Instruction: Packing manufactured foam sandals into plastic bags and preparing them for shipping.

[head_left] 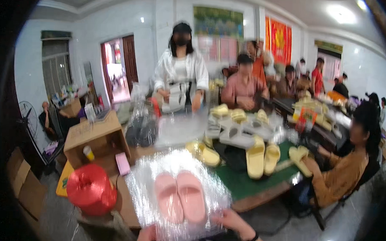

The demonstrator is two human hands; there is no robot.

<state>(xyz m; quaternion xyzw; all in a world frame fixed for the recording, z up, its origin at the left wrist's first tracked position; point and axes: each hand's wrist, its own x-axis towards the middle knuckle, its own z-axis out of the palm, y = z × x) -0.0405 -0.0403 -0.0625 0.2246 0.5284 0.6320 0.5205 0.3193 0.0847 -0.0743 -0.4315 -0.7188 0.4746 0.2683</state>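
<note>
A pair of pink slide slippers [189, 199] lies side by side, toes away from me, within a shiny clear plastic bag [142, 182]. My left hand [147, 235] is closed at the bag's near left edge, its fingers partly hidden. At the near right edge, my right hand [236, 224], with a dark band on the wrist, pinches the plastic. Whether loose plastic sheets lie beneath the bag, I cannot tell. Just beyond it are pale yellow slippers [203, 153] on the table.
A red roll of plastic twine [92, 189] stands left, near an open cardboard box [94, 134] and a pink packet [123, 164]. Grey slippers [235, 134] are heaped across the table. A person in white [181, 73] stands opposite; a seated person [342, 172] handles a yellow slipper [300, 159].
</note>
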